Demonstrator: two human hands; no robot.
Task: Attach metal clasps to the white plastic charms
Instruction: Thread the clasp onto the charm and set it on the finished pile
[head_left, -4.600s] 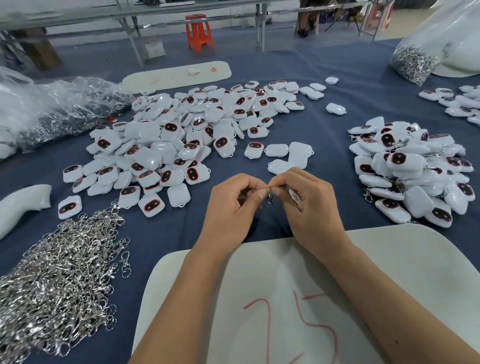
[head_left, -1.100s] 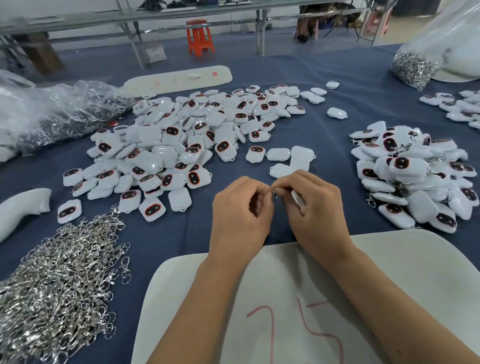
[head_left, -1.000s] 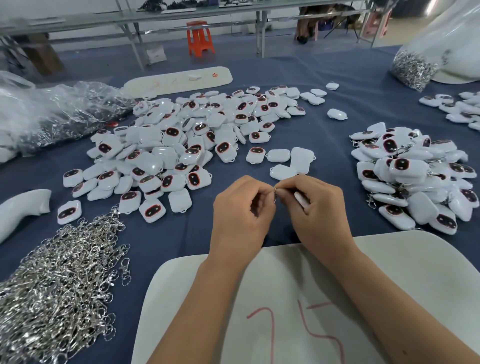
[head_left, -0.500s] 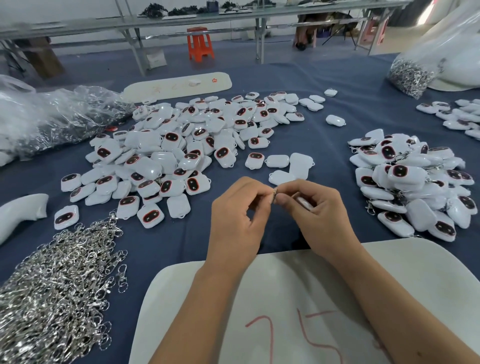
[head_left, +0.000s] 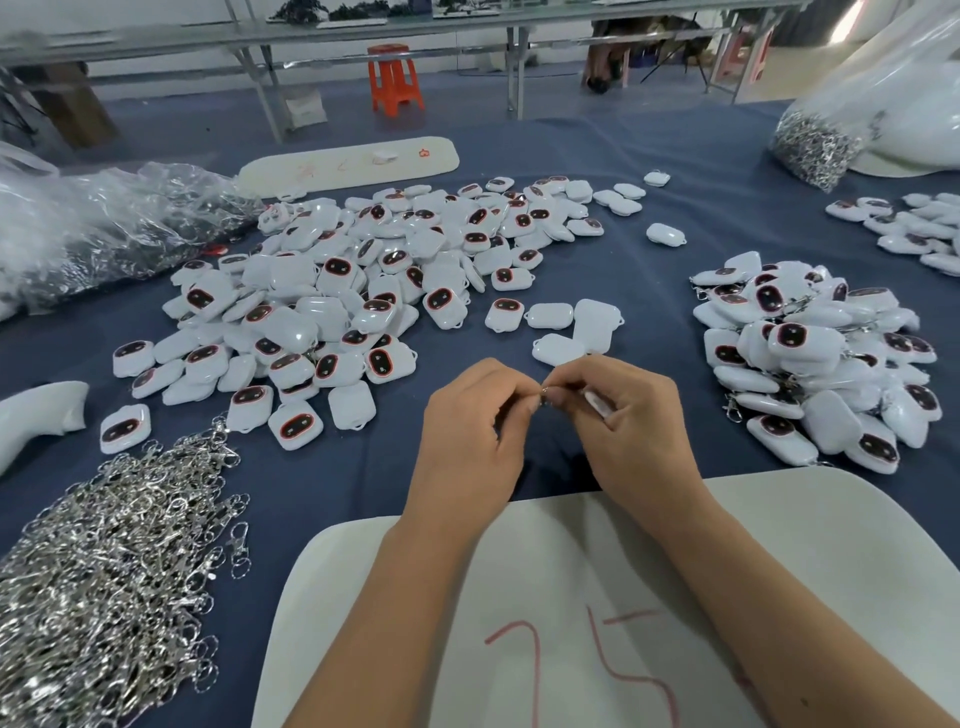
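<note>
- Charm (head_left: 597, 402): one white charm sits tucked in the right hand (head_left: 631, 431), only a sliver showing between curled fingers, raised just above the blue cloth (head_left: 670, 156).
- Left hand (head_left: 470, 441) pinches a small metal clasp (head_left: 544, 391) at its fingertips, meeting the right hand so the ring can feed into the charm's loop, I'd say.
- Loose clasps (head_left: 109, 582) lie heaped at the left, bare charms (head_left: 363, 280) ahead and finished ones (head_left: 815, 358) piled right, likely to keep each within easy reach.
</note>
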